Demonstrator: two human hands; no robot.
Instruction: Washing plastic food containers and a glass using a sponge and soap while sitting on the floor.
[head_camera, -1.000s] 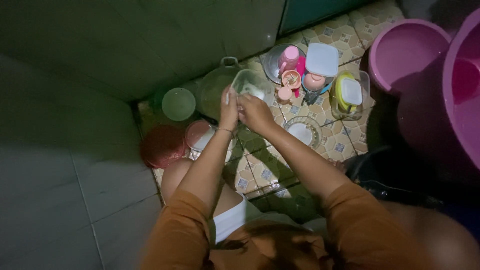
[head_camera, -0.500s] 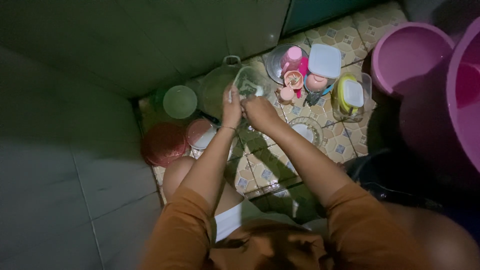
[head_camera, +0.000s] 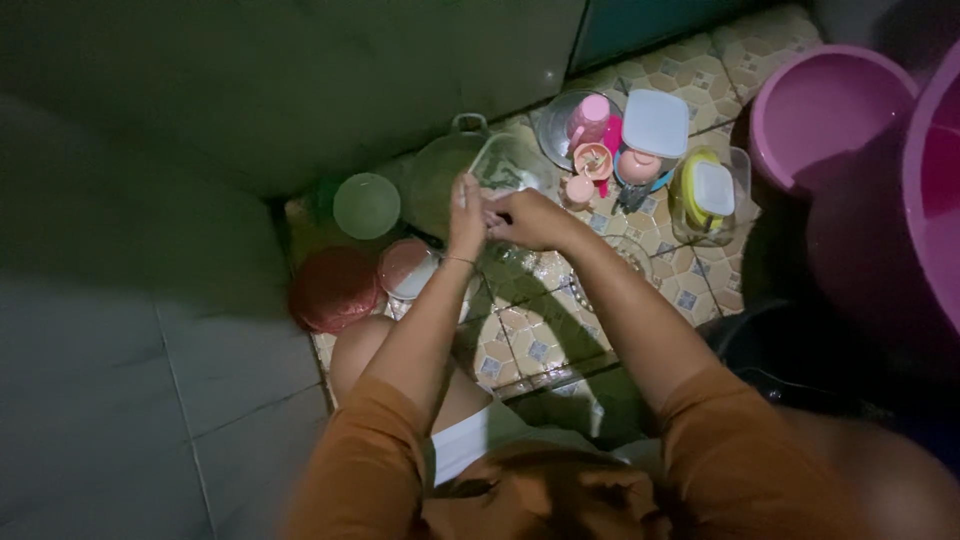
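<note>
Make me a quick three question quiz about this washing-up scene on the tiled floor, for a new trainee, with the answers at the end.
1. True or false: both hands are on the clear container.
2. Which lies nearest the left hand's wrist? A) the pink basin B) the small round pink-rimmed lid C) the white square lid
3. Fill in: the red round lid lies on the floor beside the ____ wall.

Key
1. True: the left hand grips its near edge, the right hand is at its rim.
2. B
3. Grey tiled wall.
</note>
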